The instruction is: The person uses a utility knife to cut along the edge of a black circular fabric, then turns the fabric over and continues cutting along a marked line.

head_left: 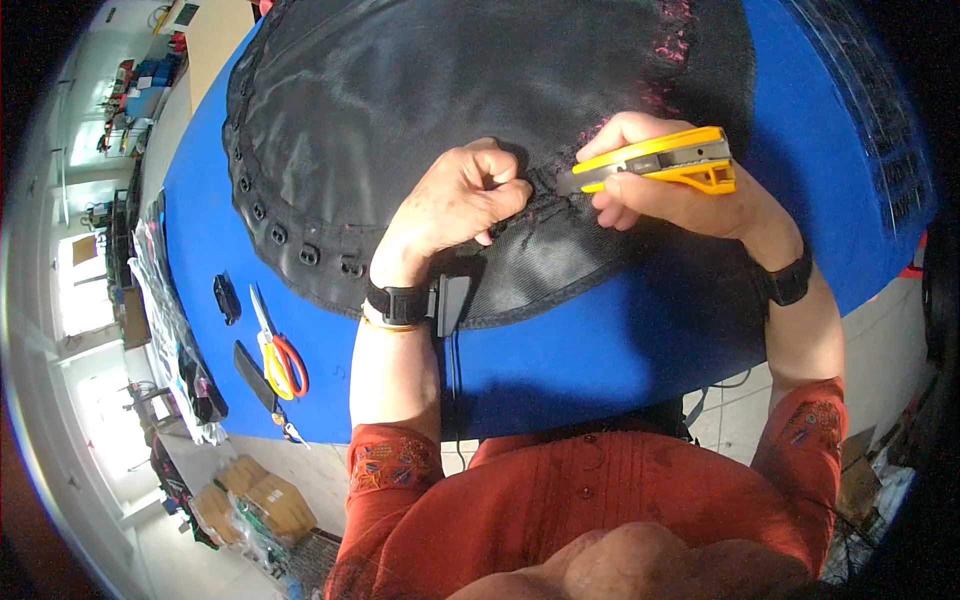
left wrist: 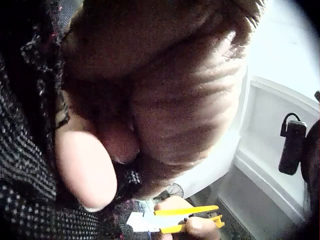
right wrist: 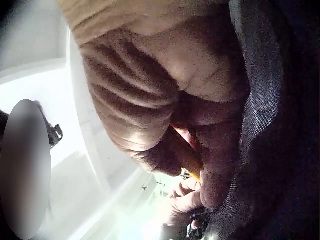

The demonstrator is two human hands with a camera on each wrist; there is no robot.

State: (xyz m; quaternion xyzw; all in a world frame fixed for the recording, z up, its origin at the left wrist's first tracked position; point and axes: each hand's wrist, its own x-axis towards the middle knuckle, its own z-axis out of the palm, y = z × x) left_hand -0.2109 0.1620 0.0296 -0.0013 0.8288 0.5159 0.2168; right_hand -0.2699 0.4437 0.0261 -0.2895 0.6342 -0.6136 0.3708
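A round black mesh fabric piece [head_left: 350, 120] lies on the blue table, with black eyelets along its left border and pink frayed threads [head_left: 672, 40] along its right part. My left hand [head_left: 460, 195] pinches a fold near the fabric's front seam, thumb against curled fingers. My right hand [head_left: 675, 190] holds yellow thread snips [head_left: 715, 145] between thumb and fingers, blades pointing left at the seam beside my left hand. In the left wrist view the snips [left wrist: 187, 210] show two yellow arms and bright blades. The right wrist view shows my palm [right wrist: 135, 90] close over the fabric [right wrist: 262, 90].
On the blue table [head_left: 560, 370] at left lie scissors [head_left: 285, 365] with red and yellow handles, a black pointed object [head_left: 256, 378] and a small black item [head_left: 226, 298]. Plastic-wrapped goods [head_left: 165, 310] line the left edge. A clear plastic sheet [head_left: 865, 110] lies at right.
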